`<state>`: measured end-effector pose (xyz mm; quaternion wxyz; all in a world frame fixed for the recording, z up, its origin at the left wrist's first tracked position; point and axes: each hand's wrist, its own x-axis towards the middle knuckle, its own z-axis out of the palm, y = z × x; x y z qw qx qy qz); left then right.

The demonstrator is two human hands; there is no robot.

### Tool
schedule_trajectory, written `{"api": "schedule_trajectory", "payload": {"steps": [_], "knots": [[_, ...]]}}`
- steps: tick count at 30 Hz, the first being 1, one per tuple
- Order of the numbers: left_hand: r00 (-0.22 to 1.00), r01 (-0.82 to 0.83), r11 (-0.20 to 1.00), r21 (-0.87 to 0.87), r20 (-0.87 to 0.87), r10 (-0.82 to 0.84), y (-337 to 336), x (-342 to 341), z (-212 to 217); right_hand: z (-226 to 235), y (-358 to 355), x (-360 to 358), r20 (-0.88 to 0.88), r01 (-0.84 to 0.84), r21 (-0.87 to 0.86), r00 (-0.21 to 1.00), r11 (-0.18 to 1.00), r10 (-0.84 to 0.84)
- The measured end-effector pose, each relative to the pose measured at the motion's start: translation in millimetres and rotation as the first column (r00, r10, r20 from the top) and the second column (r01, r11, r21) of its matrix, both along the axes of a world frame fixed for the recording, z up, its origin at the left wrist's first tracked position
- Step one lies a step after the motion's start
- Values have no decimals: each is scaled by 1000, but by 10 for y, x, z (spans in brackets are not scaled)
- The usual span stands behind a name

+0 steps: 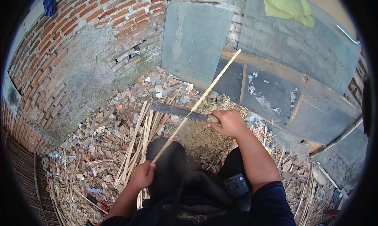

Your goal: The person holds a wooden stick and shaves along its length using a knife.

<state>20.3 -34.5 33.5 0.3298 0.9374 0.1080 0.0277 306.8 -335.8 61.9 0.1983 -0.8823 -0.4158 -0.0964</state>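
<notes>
Left hand (142,174) grips bamboo strip (197,104); right hand (228,123) holds knife (179,111).

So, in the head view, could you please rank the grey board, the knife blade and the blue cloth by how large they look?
1. Grey board
2. Knife blade
3. Blue cloth, though it sits farther off at the rim, so its true size is unsure.

Left hand (142,175), lower centre-left of frame, fist closed. Right hand (228,123), centre, fist closed, forearm extended from lower right.
</notes>
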Motion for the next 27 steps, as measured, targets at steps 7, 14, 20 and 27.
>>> {"api": "schedule_trajectory", "payload": {"steps": [7, 14, 20, 27], "knots": [[997, -57, 998, 6, 49, 57, 11, -59, -105, 82, 239, -250, 93, 54, -103, 995, 993, -44], [996, -70, 998, 0, 53, 70, 58, -90, -156, 54, 353, -301, 226, -178, -141, 952, 974, 207], [997, -31, 999, 22, 72, 30, 60, -138, -52, 123, 156, -178, 264, 99, -58, 961, 993, -81], [995, -22, 999, 47, 98, 17, -17, -173, 9, 159, 218, -349, 301, -166, -149, 931, 975, 205]]}}
